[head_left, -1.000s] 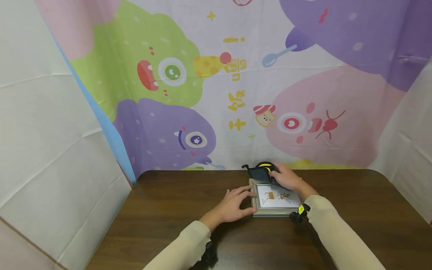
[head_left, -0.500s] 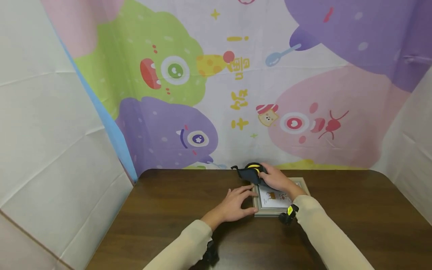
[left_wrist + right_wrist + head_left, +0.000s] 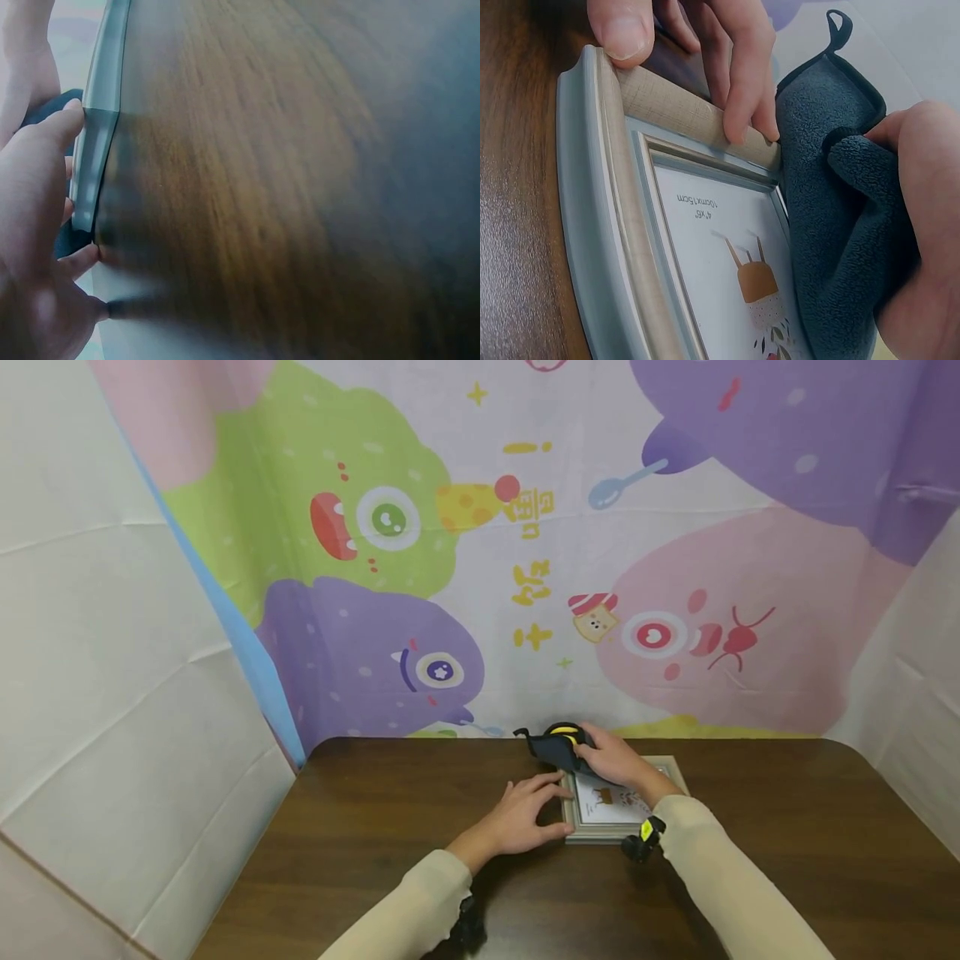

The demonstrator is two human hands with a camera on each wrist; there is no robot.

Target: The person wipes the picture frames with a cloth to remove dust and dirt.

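A picture frame (image 3: 572,823) with a pale wood-toned border lies flat on the table; its white print shows a small brown animal and a plant. My left hand (image 3: 512,817) rests along its left side, fingers spread, thumb on the near corner and fingertips on the border. A dark teal fleecy cloth (image 3: 817,180) with black edging and a corner loop lies bunched over the frame's far edge, near the far left corner. My right hand (image 3: 617,757) grips this cloth, reaching across the frame and hiding part of the print. Some yellow shows on the cloth in the head view.
The dark brown wooden table (image 3: 360,835) extends around the frame on both sides. A cartoon-printed curtain (image 3: 525,693) hangs right behind its far edge. White sheets (image 3: 135,693) hang at left and right. Each wrist wears a black camera.
My right hand has slid the cloth leftward along the frame's far edge, uncovering its far right corner. Over the last half second it has stayed nearly still. My left hand keeps its place.
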